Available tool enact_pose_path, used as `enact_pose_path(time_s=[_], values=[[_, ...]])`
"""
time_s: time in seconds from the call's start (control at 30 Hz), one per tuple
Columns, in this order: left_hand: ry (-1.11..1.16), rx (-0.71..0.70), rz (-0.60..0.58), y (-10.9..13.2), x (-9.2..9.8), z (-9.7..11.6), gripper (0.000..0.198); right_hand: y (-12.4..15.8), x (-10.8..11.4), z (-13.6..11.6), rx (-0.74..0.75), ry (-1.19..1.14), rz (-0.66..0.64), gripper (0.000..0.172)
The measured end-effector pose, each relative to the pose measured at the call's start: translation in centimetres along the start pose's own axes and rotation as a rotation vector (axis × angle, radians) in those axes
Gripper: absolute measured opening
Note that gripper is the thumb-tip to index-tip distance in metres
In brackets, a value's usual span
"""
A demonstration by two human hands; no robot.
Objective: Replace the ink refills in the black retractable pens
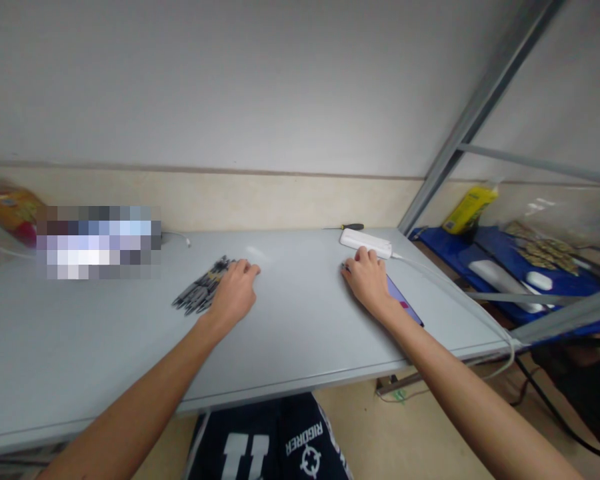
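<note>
From the head view: left hand (236, 287) resting palm-down over the far right end of a loose, fanned bunch of slim grey-and-black pens (196, 291), fingers curled toward the surface; cannot tell whether closed on any pen. The bunch lying left of centre on a wide, pale grey-blue, smooth-topped bench (300, 320), pointing toward the near left.

Well apart, over on the right side, right hand (363, 273) also palm-down, fingers bent and bunched, with a small dark bit showing at the fingertips; cannot tell whether clamped on it. Partly hidden under that wrist, a flat, black-edged phone with a purple screen (405, 307). Just beyond the fingers, a long white plastic power strip (356, 239) trailing a white cable (443, 275) off to the right. Behind the strip, near the wall, a slim screwdriver with a black-and-yellow handle (355, 227).
</note>
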State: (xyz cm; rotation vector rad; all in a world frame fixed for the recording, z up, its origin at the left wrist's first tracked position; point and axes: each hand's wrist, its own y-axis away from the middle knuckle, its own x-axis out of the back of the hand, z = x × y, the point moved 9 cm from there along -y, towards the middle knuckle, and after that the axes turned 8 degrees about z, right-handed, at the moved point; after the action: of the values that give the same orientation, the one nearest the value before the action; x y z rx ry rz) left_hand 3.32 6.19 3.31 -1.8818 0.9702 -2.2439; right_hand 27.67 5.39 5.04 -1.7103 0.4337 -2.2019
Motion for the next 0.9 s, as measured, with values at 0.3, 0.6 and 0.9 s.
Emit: enact_pose_path(time_s=[0.3, 0.6, 0.9], values=[[-0.036, 0.018, -0.024, -0.1, 0.1, -0.2, 0.036, 0.2, -0.3, 1.0, -0.018, 0.013, 0.005, 0.026], [-0.014, 0.037, -0.032, -0.1, 0.0, -0.4, 0.037, 0.1, -0.8, 1.6, -0.029, 0.016, -0.017, 0.025], [0.142, 0.011, 0.039, -0.3, 0.5, -0.1, 0.037, 0.2, 1.1, 0.3, -0.062, -0.120, 0.031, 0.032]])
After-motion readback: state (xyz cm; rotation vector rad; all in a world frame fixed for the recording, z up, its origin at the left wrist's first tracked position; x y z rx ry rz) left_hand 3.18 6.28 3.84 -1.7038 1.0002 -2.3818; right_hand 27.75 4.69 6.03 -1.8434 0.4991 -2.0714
